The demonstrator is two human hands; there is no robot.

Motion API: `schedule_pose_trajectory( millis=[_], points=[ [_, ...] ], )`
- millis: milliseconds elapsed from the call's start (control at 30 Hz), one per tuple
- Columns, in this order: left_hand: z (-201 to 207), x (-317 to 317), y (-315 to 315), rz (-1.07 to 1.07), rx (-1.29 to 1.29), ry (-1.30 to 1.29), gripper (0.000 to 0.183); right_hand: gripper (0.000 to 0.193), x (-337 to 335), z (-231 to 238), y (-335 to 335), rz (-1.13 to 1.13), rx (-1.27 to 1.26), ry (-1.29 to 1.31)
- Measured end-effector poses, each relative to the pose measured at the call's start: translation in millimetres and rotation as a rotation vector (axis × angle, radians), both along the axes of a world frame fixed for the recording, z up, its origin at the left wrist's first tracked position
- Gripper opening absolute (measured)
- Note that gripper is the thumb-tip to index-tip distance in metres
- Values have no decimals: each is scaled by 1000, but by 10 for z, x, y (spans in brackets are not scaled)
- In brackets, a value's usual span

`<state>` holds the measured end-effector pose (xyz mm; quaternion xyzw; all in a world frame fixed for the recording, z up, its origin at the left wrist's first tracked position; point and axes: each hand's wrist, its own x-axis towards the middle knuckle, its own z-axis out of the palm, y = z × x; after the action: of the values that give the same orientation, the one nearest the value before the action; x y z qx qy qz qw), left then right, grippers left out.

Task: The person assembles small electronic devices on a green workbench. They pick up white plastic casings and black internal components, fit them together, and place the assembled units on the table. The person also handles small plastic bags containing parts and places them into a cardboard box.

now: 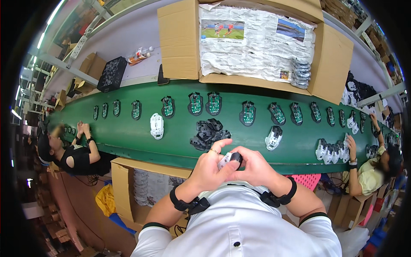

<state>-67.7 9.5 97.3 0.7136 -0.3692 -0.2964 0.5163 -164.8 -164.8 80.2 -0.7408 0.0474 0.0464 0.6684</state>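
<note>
Close to my body, at the near edge of the green work surface [171, 155], both hands hold one white and black computer mouse shell [232, 159]. My left hand [209, 172] closes on its white side, with the index finger raised. My right hand [256, 169] grips the black end, and the fingers partly cover the shell. Just beyond my hands lies a pile of black plastic parts [209, 133]. A white mouse shell [157, 126] rests to the left of the pile, and a white and black shell [273, 138] to the right.
Several mouse bases with green circuit boards [195, 103] stand in a row farther back. Behind them is an open cardboard box [177, 40] lined with newspaper. A co-worker sits at each side; white shells [329, 150] lie near the right one. Another box [122, 190] stands below left.
</note>
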Motion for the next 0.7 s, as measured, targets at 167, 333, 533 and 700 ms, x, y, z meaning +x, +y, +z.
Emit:
schedule_pose_trajectory(
  millis=[167,333,533,700],
  points=[
    [-97,-7,-96,171,-177,490,47,60,67,104,-38,-21,-55,-3],
    [-154,123,-40,158,-140,358,25,55,47,53,22,-184,112,-101],
    [-107,86,29,202,-378,-67,19,26,7,-50,-82,-132,177,-329],
    [-130,17,-43,221,-464,-225,18,23,-14,182,-35,-83,-108,-447]
  ],
)
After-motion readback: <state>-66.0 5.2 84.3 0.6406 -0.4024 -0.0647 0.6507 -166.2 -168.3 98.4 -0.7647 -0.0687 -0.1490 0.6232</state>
